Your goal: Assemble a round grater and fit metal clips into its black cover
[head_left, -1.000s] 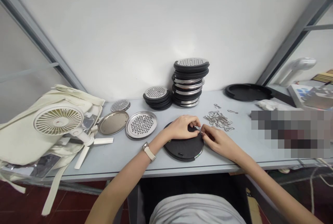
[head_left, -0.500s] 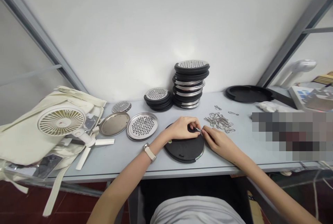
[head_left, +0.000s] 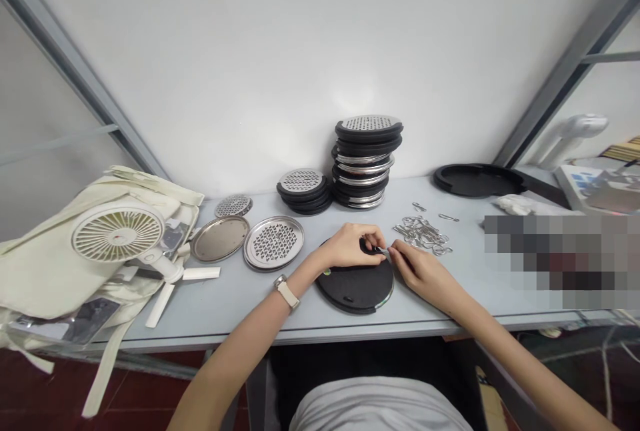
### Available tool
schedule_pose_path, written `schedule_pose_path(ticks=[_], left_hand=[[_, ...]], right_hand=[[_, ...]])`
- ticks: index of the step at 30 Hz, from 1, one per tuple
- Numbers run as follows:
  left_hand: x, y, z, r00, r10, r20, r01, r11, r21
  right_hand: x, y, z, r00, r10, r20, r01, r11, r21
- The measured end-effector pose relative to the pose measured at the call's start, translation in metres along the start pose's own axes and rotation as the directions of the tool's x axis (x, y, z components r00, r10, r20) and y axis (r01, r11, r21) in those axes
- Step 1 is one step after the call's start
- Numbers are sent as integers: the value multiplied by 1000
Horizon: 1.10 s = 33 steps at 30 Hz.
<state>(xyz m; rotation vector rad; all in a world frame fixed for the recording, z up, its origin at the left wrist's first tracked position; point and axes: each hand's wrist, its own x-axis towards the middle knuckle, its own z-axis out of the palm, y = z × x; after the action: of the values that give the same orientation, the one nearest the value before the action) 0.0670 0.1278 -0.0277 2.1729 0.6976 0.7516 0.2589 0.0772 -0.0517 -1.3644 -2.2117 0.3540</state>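
My left hand (head_left: 356, 245) is closed in a pinch over the far part of a round black disc (head_left: 359, 287), its wrist wearing a watch. My right hand (head_left: 417, 269) meets it at the disc's right edge with thumb and forefinger pressed together. Between the two sets of fingertips shows a small metal wire clip (head_left: 383, 251), mostly hidden by them. The disc lies on the table, with a shiny rim at its lower right. Beyond my right hand is a loose heap of similar wire clips (head_left: 425, 234), with a few lying apart.
Behind the disc stand a tall stack of black and silver discs (head_left: 367, 164) and a shorter stack (head_left: 304, 191). Perforated metal grater plates (head_left: 274, 244) lie left. A white fan (head_left: 119, 234) rests on a cream bag (head_left: 40, 251). A black pan-shaped tray (head_left: 477, 181) sits back right.
My right fingertips have shifted slightly at the wire clip, while my left hand stays almost in place. The whole view has tilted a little; the stacks and clip heap look unchanged.
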Motion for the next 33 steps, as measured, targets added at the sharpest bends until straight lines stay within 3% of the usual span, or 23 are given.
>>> schedule_pose_path(ticks=[13, 23, 33], left_hand=[[-1, -1, 0, 999, -36, 25, 36, 999, -18], [1, 6, -1, 999, 39, 10, -40, 980, 195], [0, 6, 0, 998, 68, 7, -68, 975, 211]], right_hand=[[1, -1, -4, 998, -53, 14, 53, 999, 12], [0, -4, -5, 995, -102, 12, 102, 993, -52], [0, -4, -6, 992, -122, 31, 124, 991, -59]])
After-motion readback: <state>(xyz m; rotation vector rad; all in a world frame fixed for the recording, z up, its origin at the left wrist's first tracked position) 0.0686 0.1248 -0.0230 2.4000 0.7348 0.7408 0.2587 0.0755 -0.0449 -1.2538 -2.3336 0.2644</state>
